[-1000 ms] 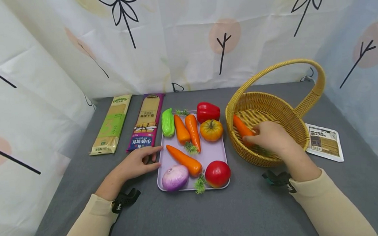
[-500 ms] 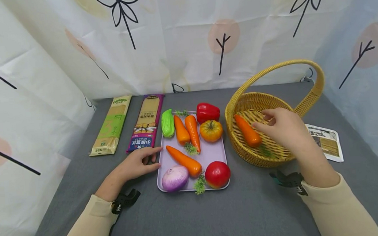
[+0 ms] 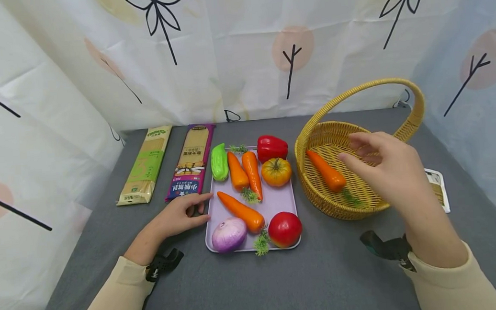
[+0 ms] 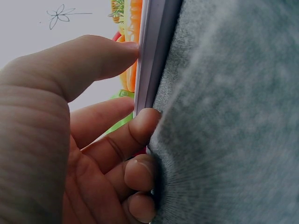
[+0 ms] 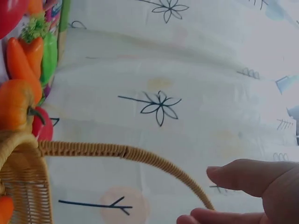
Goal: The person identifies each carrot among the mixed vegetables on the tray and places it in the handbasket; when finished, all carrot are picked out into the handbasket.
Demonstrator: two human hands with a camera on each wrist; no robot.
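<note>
My left hand [image 3: 175, 216] rests at the left edge of a lilac tray [image 3: 279, 198]; in the left wrist view its thumb and fingertips touch the tray's rim [image 4: 150, 56]. My right hand [image 3: 393, 169] is over the right side of a wicker basket [image 3: 320, 202], fingers relaxed and holding nothing. Inside the basket lies a carrot [image 3: 328, 171] with a green top. On the tray are a purple onion [image 3: 229, 234], a tomato [image 3: 285, 229], a carrot [image 3: 241, 210] in front, two more carrots behind, a small pumpkin [image 3: 277, 171], a red bell pepper [image 3: 272, 147] and a green pepper [image 3: 219, 162].
Two noodle packs, one green [image 3: 145, 164] and one purple [image 3: 191, 160], lie left of the tray. A flat white packet [image 3: 438, 189] lies right of the basket, partly hidden by my right arm. The basket's tall handle [image 3: 370, 85] arches up. A patterned curtain [image 3: 241, 54] stands behind.
My right hand has let go of the carrot in the basket and drawn up and to the right. The carrot stays in the basket. My left hand has not moved.
</note>
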